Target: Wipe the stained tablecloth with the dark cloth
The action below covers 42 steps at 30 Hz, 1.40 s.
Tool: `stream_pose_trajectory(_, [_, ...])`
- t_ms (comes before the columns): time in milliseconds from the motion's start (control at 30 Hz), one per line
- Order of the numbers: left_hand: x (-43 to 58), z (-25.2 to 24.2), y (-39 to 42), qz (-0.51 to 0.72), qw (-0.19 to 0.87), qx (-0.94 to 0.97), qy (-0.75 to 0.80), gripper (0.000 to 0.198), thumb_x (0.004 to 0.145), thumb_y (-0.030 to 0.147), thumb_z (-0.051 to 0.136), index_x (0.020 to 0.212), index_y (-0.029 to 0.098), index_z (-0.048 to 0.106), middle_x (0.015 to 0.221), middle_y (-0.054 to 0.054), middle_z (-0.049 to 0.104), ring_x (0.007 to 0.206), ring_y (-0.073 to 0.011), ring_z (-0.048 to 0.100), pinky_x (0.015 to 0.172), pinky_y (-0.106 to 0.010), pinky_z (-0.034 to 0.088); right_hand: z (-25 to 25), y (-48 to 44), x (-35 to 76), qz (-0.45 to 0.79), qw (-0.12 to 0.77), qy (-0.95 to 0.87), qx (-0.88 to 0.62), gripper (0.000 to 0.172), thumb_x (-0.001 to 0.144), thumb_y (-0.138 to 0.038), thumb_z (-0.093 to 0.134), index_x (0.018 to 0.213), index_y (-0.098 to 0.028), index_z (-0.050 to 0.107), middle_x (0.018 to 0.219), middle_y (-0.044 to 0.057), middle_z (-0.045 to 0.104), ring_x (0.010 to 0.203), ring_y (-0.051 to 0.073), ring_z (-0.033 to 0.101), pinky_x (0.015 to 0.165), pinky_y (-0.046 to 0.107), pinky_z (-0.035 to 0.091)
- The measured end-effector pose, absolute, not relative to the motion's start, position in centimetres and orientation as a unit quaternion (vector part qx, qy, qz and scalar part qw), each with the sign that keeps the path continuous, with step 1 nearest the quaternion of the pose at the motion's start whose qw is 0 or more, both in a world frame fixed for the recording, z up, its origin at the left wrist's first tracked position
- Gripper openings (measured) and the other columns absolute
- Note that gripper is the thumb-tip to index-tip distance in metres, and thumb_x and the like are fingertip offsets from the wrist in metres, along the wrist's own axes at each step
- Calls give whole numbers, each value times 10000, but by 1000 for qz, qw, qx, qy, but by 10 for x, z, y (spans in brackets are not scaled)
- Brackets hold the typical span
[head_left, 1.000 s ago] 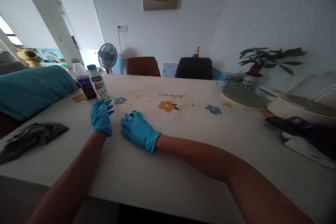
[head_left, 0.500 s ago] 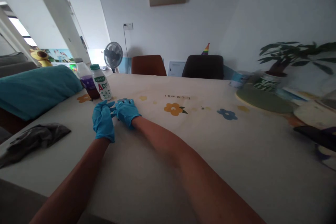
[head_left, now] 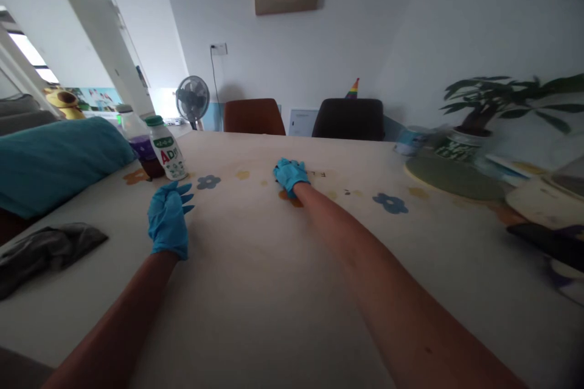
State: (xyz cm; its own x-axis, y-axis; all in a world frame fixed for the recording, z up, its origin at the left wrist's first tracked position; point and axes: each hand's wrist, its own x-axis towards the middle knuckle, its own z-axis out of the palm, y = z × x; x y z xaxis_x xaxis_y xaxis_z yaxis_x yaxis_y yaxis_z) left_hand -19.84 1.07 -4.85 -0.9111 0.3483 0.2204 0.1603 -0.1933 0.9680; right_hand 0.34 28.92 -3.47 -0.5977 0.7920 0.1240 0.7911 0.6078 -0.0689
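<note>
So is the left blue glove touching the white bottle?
Apart. The head view shows bare tablecloth between the left hand and the white bottle.

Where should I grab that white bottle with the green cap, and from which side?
Grip the white bottle around its straight body, below the green cap, coming from the near right side with the left hand. It stands upright, and a purple-liquid bottle crowds its left.

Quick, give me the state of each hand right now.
Left hand: open, fingers spread, holding nothing, near the white bottle.
Right hand: palm down on the tablecloth, holding nothing.
</note>
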Motion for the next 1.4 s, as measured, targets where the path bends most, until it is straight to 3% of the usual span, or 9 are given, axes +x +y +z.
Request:
stream_pose_trajectory(200, [-201,-50,10,740,75,202,637,445,906,352,657,1318,206,740,1390,-199,907,1100,-313,879,930,-446,742,-34,328,81,7,36,-858,-512,513,1244,-510,866,1696,-278,800,1880,170,686,1669,404,708,1426,716,584])
stream_pose_trajectory(367, [-198,-46,10,740,89,191,639,416,923,286,642,1316,195,743,1403,-196,920,1108,-288,896,927,-401,754,-31,332,133,34,29,-873,-485,552,1311,-398,600,1830,-323,772,1991,156,628,1805,403,626,1502,671,498])
stream_pose_trajectory(567, [-193,-43,12,738,112,200,635,419,940,237,624,1339,180,742,1392,-201,918,1069,-268,881,847,-335,705,-37,294,171,56,34,-915,-398,659,1267,-289,526,1888,-196,729,1980,165,636,1868,361,584,1588,575,417])
stream_pose_trajectory(700, [-192,-43,13,733,122,204,637,386,945,223,621,1314,187,728,1390,-187,910,1065,-249,877,814,-295,682,-49,255,183,65,32,-933,-351,682,1271,-300,528,1928,-189,678,2016,113,587,1915,319,525,1636,509,326])
stream_pose_trajectory(767, [-191,-44,13,730,125,206,640,379,941,213,622,1306,192,719,1372,-176,907,1070,-256,878,847,-319,700,-58,232,182,69,37,-941,-328,684,1267,-332,580,1937,-233,673,2012,85,596,1916,308,525,1643,500,319])
stream_pose_trajectory(900, [-188,-43,12,726,133,211,641,400,899,192,626,1288,199,721,1286,-140,896,1080,-279,876,939,-394,732,-73,187,177,85,93,-953,-276,660,1262,-443,659,1914,-353,710,1955,62,675,1891,365,563,1615,629,410])
stream_pose_trajectory(1100, [-186,-39,12,726,157,200,639,436,790,178,628,1218,216,707,1197,-96,860,993,-262,822,1016,-448,726,-77,141,202,74,116,-957,-254,618,1315,-486,609,1895,-307,728,1916,112,721,1836,357,624,1595,577,443])
stream_pose_trajectory(1233, [-185,-35,13,713,164,209,649,430,767,188,630,1190,235,692,1192,-87,860,996,-266,812,1159,-555,731,-76,126,243,51,104,-942,-315,595,1338,-453,532,1857,-246,736,1945,175,681,1845,373,603,1581,690,423])
stream_pose_trajectory(1400, [-184,-37,11,704,166,211,658,406,770,212,633,1171,241,690,1168,-70,854,981,-261,816,1268,-650,705,-72,139,281,15,57,-891,-451,627,1318,-448,512,1901,-296,687,2011,181,598,1885,454,539,1545,853,372])
